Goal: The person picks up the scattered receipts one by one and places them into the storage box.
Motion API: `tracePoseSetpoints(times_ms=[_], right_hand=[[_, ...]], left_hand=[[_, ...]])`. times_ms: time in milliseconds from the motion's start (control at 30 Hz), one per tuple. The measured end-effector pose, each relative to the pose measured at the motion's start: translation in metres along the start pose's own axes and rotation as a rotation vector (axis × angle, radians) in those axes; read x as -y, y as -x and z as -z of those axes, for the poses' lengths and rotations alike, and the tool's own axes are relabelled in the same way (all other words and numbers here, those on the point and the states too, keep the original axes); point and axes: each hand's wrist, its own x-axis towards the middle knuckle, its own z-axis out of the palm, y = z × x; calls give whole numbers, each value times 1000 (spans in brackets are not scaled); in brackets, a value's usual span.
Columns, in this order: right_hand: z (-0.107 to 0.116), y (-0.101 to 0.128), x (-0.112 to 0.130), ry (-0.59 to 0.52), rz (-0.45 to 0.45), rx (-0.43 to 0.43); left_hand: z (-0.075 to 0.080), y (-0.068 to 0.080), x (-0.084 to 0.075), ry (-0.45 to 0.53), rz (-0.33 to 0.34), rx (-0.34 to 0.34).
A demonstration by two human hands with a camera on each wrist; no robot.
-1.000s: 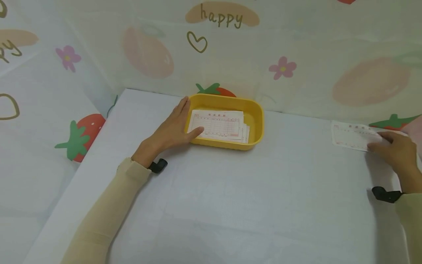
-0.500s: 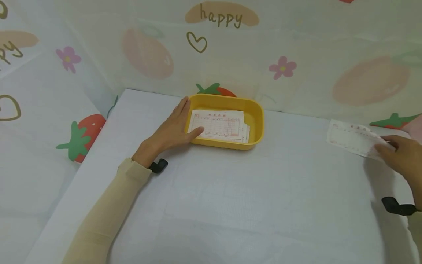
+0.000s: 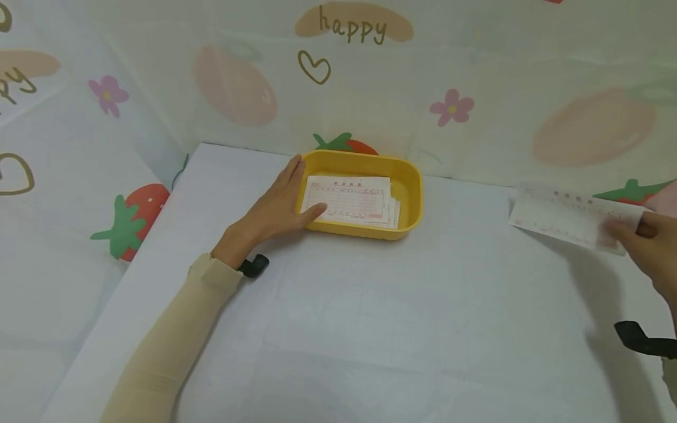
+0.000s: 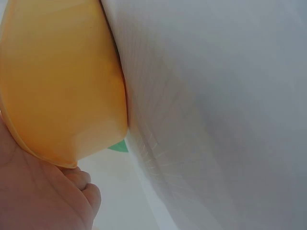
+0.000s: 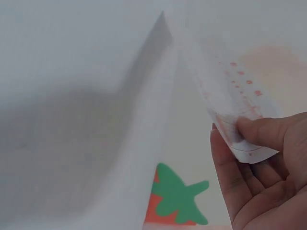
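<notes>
My left hand (image 3: 272, 202) holds the left end of a yellow plastic tray (image 3: 414, 197), thumb over the front rim and fingers along the side at the back corner. In the left wrist view the tray's outer wall (image 4: 62, 81) rises beside the palm. Inside lies a small stack of printed receipt slips (image 3: 346, 200) with red lines. Far to the right, my right hand (image 3: 653, 249) pinches another receipt slip (image 3: 560, 217) by its right end, over the table. The right wrist view shows thumb and fingers on the slip (image 5: 230, 91), its far end reaching away.
A white-covered table (image 3: 370, 329) spreads before me. Behind it hangs a pale cloth (image 3: 381, 76) printed with strawberries, flowers and the word happy. Black wrist straps (image 3: 255, 266) sit on both arms.
The receipt slip has come up off the table and shifted slightly left, tilting in my right hand. That hand and wrist moved toward the right edge and nearer. My left hand and the tray stayed put.
</notes>
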Motion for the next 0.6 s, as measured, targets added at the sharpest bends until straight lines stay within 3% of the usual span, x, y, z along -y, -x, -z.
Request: tracePoseSetpoints(times_ms=[200, 600], right_hand=[[-4, 7, 15, -2, -7, -21], [-14, 18, 45, -229, 82, -10]], left_hand=[[1, 0, 0, 2, -6, -5], [0, -1, 2, 13, -9, -2]])
